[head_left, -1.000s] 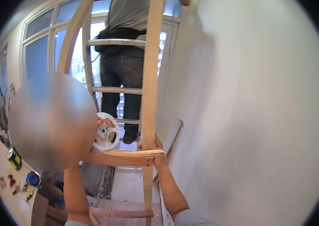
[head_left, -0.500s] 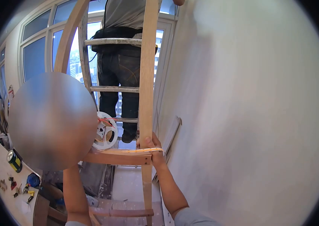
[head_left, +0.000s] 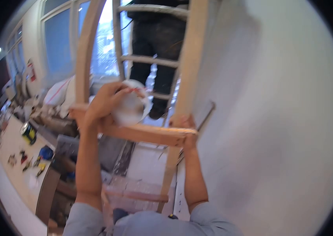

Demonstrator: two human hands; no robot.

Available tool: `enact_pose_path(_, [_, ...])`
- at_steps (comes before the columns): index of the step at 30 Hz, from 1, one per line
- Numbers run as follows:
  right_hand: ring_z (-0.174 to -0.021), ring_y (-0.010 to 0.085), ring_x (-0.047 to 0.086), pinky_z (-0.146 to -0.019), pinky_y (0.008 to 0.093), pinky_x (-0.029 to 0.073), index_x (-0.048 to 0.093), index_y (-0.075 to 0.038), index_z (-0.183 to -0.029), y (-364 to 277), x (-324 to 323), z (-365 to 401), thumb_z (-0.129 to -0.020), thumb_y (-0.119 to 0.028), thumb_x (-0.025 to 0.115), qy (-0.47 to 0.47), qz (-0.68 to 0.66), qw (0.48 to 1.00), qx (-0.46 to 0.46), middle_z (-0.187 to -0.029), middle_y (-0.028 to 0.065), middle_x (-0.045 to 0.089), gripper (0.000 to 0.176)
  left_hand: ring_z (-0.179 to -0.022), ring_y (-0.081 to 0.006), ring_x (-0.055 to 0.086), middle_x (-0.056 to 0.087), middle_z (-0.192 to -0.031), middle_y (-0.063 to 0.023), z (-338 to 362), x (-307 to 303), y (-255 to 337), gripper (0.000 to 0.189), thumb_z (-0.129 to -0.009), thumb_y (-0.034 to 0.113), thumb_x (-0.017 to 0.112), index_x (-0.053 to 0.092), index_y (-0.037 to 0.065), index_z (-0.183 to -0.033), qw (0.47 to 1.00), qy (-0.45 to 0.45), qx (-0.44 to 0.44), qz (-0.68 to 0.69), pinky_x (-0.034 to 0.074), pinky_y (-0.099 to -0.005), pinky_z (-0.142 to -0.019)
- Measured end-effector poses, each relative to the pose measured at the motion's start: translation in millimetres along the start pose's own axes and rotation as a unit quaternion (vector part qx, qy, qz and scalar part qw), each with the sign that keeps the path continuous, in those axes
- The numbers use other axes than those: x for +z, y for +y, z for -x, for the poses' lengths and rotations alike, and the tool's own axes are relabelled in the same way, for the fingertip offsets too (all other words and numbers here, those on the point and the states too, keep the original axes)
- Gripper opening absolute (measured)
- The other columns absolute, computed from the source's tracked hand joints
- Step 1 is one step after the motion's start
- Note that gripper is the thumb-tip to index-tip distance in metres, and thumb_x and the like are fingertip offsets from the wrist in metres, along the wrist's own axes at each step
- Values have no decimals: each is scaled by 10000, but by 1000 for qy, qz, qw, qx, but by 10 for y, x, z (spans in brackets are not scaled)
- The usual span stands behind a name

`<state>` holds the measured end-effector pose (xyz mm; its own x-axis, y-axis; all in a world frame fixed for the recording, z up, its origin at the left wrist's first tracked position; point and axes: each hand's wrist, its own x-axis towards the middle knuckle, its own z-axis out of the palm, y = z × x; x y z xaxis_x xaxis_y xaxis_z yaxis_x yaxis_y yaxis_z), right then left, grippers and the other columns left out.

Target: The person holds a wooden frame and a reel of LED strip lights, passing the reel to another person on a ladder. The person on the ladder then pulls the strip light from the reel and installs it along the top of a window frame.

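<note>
A white reel of LED strip (head_left: 144, 96) with red wires at its hub stands on the top rung (head_left: 142, 133) of a wooden ladder. My left hand (head_left: 105, 103) has its fingers curled over the reel's near side. A blurred patch covers part of the reel. The LED strip (head_left: 174, 130) runs along the rung to my right hand (head_left: 189, 131). That hand is wrapped round the right wooden post (head_left: 192, 67) where post and rung meet, with the strip's end passing over it. Some of its fingers are hidden behind the post.
Beyond stands a metal ladder (head_left: 150, 59), a person in dark trousers (head_left: 154, 37) on it. A pale wall (head_left: 276, 118) rises at right. On the left, a workbench (head_left: 11, 157) carries a can (head_left: 28, 133), a blue tape roll (head_left: 46, 152) and small tools.
My view has tilted downward, so the ladders and both hands sit differently in the picture. My left hand, covered by a blurred patch earlier, now shows. My right hand stays at the post.
</note>
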<state>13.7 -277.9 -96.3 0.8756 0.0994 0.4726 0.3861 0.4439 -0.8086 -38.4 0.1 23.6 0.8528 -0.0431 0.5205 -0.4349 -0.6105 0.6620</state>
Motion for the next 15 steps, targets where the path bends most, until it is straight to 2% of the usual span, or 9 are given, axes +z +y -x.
enact_pose_path(2, [-713,174,647,-637,314,550,596,-68,-1062,42,-19,-21,-939,-318,604,-3,-28,999,18,-849,84,663,279,-771,-151,624,690,-840,-106,-6,16,4,270,-925,219,599,683,-30,-987,999,-4,8,32,495,-316,-730])
enact_pose_path(4, [-708,190,634,-655,318,539,583,-62,-1056,17,-5,-26,-935,-370,597,-41,-53,998,7,-834,122,659,332,-767,-144,619,685,-837,-99,-25,35,-70,245,-929,194,600,682,-28,-994,999,3,13,46,498,-305,-723])
enact_pose_path(7, [-724,192,606,-661,319,514,552,-58,-1091,-121,64,18,-958,-364,555,-56,-46,997,9,-832,125,634,335,-774,-133,614,684,-840,-93,-16,37,-63,243,-933,189,603,681,-30,-1003,998,2,14,57,501,-296,-720])
enact_pose_path(10, [-730,181,588,-656,313,510,546,-60,-1115,-108,56,-7,-970,-372,526,-92,-39,995,-16,-850,119,621,345,-801,-79,595,667,-884,-31,-3,34,-44,237,-954,195,593,671,-19,-1015,997,-13,-4,74,501,-240,-712])
enact_pose_path(15, [-730,183,582,-654,308,507,529,-60,-1150,-97,40,-12,-978,-378,504,-90,-48,995,-3,-868,122,616,362,-755,-92,640,687,-875,-55,-13,36,-28,234,-948,204,605,676,-6,-1023,991,-23,-29,126,538,-246,-668])
